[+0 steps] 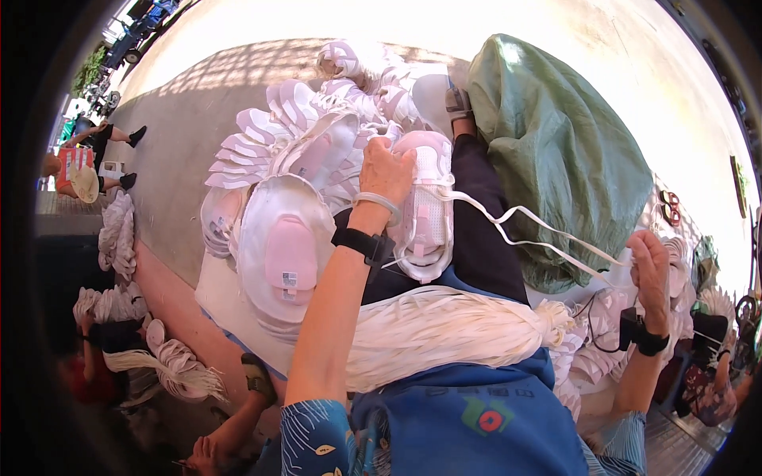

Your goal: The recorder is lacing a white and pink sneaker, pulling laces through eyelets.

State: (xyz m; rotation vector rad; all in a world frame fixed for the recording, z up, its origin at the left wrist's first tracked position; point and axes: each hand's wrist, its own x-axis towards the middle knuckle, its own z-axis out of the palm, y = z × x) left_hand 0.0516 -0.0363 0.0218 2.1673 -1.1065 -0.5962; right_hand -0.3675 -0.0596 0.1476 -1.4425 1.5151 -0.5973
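A white and pink shoe upper lies across my lap, upright toward me. My left hand is closed at its upper left edge, gripping it there; the fingertips are partly hidden. A white shoelace runs from the upper out to the right in two strands. Off to the right, my right hand pinches the strands' far part, with the lace pulled fairly straight. Across my lap nearer me lies a thick bundle of white laces, tied at its right end.
Left of my legs stand stacked pink and white shoe uppers, with more piled ahead. A large green sack bulges at right. More uppers lie beneath my right arm. Other people work at both sides; one person's hand shows at lower left.
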